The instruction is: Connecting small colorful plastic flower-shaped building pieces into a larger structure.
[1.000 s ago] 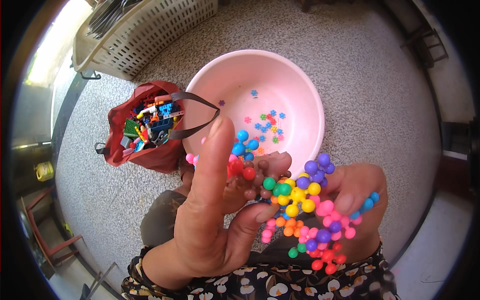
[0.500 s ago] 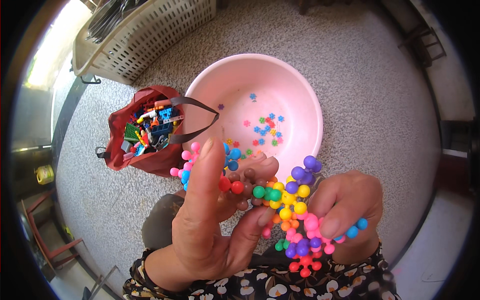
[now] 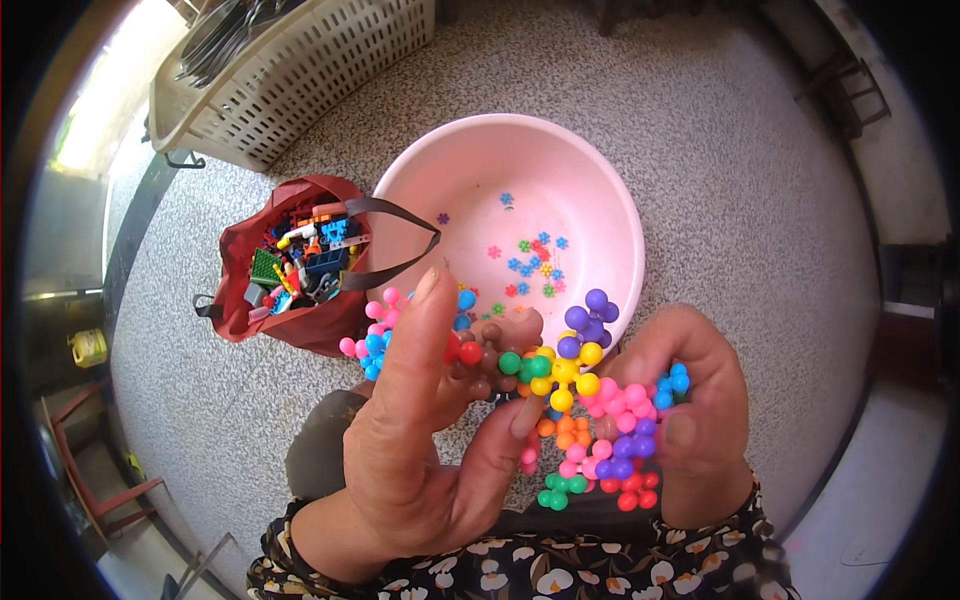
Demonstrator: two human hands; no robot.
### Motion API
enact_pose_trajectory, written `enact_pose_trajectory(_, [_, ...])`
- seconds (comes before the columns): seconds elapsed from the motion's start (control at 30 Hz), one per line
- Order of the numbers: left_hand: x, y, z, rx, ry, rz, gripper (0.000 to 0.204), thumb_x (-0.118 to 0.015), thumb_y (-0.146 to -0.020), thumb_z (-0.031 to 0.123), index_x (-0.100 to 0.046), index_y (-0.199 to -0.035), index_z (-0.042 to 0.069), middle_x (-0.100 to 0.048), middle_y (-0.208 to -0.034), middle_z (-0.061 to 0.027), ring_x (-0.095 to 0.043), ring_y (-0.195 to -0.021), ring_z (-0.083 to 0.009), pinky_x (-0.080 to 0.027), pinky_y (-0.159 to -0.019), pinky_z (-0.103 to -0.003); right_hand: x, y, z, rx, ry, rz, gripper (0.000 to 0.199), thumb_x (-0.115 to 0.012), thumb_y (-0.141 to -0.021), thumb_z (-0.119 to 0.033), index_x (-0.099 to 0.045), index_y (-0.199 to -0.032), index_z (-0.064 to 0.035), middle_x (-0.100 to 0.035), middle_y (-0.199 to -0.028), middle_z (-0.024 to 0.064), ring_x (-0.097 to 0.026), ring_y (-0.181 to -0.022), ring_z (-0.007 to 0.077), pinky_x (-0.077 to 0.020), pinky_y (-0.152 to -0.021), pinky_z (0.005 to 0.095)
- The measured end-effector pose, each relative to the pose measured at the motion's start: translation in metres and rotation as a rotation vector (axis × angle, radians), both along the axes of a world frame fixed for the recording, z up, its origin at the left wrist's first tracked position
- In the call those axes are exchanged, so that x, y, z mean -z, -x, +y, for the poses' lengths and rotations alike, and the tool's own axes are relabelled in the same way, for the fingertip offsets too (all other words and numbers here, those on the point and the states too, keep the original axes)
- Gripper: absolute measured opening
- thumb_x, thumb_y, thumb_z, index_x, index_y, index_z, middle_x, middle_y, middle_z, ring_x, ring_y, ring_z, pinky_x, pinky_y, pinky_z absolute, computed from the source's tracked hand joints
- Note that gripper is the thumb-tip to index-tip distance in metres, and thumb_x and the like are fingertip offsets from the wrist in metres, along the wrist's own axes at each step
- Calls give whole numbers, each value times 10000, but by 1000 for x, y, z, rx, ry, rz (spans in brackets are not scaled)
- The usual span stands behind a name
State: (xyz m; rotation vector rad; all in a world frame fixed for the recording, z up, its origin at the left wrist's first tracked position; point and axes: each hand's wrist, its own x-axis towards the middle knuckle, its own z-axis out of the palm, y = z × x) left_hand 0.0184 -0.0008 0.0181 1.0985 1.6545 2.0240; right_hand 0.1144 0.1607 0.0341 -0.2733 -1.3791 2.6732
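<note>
In front of me is a joined cluster of ball-ended snowflake building pieces (image 3: 563,374), in pink, blue, red, brown, green, yellow, orange and purple. My left hand (image 3: 405,440) grips its left and middle part, with the thumb beside the yellow piece and the index finger raised. The other fingers pass behind the brown piece (image 3: 487,362). My right hand (image 3: 708,395) holds the right end, its thumb beside the blue piece (image 3: 672,384) and the pink ones. Some of its fingers are hidden. Purple balls (image 3: 592,322) stick up from the yellow piece.
Beyond my hands, a pink basin (image 3: 625,215) holds several small loose snowflake pieces (image 3: 540,262). Left of it stands a red bag (image 3: 235,265) full of mixed toy bricks, its dark handle (image 3: 400,208) over the basin's rim. A pale slotted crate (image 3: 290,85) is at the far left.
The cluster's right part has turned and risen slightly, its red and green lower pieces swinging up. My right hand has moved a little upward and left, its thumb shifting off the pink piece.
</note>
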Motion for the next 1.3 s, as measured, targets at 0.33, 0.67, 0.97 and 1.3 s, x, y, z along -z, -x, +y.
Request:
enact_pose_trajectory(0.33, [-9,-1,0,-60,131,-7,653,-562,-792,-113,-211,-1343,-106,-467,-1184,-177,-543,-1083,-291,-486,-841,-330,-3,1,2,-100,93,-239,202,-613,-770,-45,-540,-956,-16,-559,-703,9,-394,-425,-2,-280,-374,145])
enact_pose_trajectory(0.67, [6,0,6,-233,225,221,625,-621,-741,-102,-328,-1293,-112,-609,-1022,-200,-639,-863,-218,-516,-698,-279,-6,-1,-7,143,-301,-63,209,-609,-784,9,-532,-977,29,-621,-934,126,-595,-843,127,-473,-738,223])
enact_pose_trajectory(0.97, [20,9,19,-419,262,575,505,-621,-738,-59,-458,-1215,-100,-630,-937,-199,-635,-728,-248,-504,-687,-313,0,11,-17,343,-849,54,199,-625,-789,14,-553,-972,40,-653,-829,80,-569,-598,27,-425,-477,150])
enact_pose_trajectory(1.3, [14,18,30,-440,319,620,337,-627,-749,-57,-596,-1081,-6,-651,-904,-167,-648,-794,-230,-504,-685,-299,1,22,-20,398,-709,-115,179,-643,-791,-42,-588,-953,9,-642,-779,49,-543,-567,20,-424,-485,164])
